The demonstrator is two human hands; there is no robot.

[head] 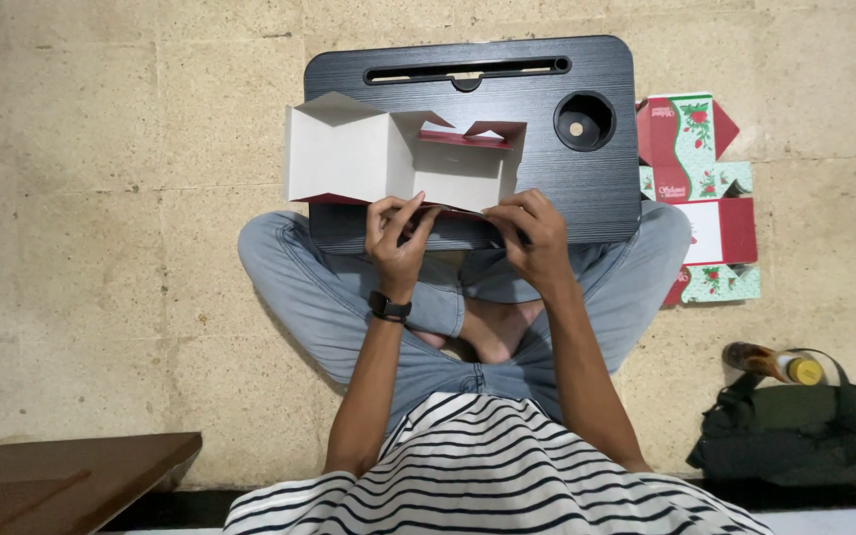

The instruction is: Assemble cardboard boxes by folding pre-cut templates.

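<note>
Nearest to you is your striped shirt (pixel 497 466), then your crossed legs in blue jeans (pixel 349 297) on the stone floor (pixel 101 248). A brown wooden board (pixel 61 476) lies near left, and a dark green bag (pixel 790 436) with a bottle (pixel 770 364) sits near right. Your left hand (pixel 398 238), with a black watch (pixel 389 307) at the wrist, and your right hand (pixel 535 233) are set apart, both pinching the near edge of the unfolded cardboard box (pixel 388 159). That box rests, white inside up, on the black lap table (pixel 547 188), toward its left side. Flattened red and green boxes (pixel 700 198) lie on the floor just right of the table.
</note>
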